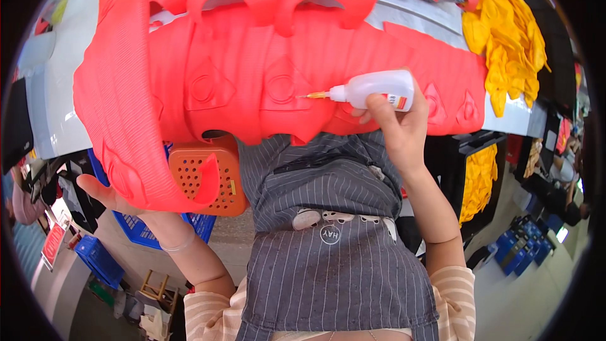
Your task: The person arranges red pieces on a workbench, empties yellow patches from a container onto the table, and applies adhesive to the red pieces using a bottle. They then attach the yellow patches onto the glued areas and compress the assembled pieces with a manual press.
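My right hand (404, 129) is closed around a small white squeeze bottle (372, 85) with a thin amber needle tip. The bottle lies nearly level, its tip pointing left beside a raised ring on one of the overlapping coral-red ribbed pieces (280, 88). These soft-looking moulded pieces have curved cut-outs and raised round marks. At the lower left my left hand (112, 196) is open, fingers stretched out, against the edge of a long red strip (129, 132) that hangs over the near table edge. That strip hides part of the hand.
Yellow pieces (505, 31) are heaped on the white table (57, 117) at the right, and more yellow pieces (480, 183) fill a black container below. An orange perforated stool (230, 183) and a blue crate (136, 230) stand under the near left edge.
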Demonstrator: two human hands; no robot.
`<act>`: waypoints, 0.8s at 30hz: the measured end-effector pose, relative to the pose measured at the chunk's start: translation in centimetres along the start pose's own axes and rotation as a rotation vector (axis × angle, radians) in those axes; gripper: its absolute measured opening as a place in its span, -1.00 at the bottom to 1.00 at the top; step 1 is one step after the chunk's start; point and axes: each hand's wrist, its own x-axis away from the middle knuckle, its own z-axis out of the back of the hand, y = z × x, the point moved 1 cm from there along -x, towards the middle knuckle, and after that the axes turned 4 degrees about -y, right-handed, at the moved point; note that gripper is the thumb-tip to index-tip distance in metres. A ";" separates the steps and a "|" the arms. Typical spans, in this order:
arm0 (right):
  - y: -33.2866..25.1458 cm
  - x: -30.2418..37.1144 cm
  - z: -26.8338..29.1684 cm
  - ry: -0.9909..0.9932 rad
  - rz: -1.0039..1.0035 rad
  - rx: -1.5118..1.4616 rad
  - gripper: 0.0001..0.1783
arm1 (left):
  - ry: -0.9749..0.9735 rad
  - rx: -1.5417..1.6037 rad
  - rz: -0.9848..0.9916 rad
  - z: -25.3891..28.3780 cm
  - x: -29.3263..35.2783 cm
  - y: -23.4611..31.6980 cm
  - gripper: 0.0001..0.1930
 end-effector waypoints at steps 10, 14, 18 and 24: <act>-0.9 -1.2 -1.4 -0.203 0.252 0.469 -0.72 | -0.526 0.384 0.214 6.9 -0.7 2.5 -0.12; -1.6 -1.2 -1.1 -0.200 0.241 0.475 -0.72 | -0.491 0.323 0.191 7.2 -0.8 2.6 -0.15; -1.2 -2.5 -1.3 -0.089 -0.028 0.139 -0.78 | -0.447 0.270 0.180 5.8 -0.8 2.5 -0.17; -1.6 -5.2 -4.2 -0.182 -0.148 -0.103 -0.67 | 0.061 0.044 -0.048 2.6 -0.6 2.3 -0.38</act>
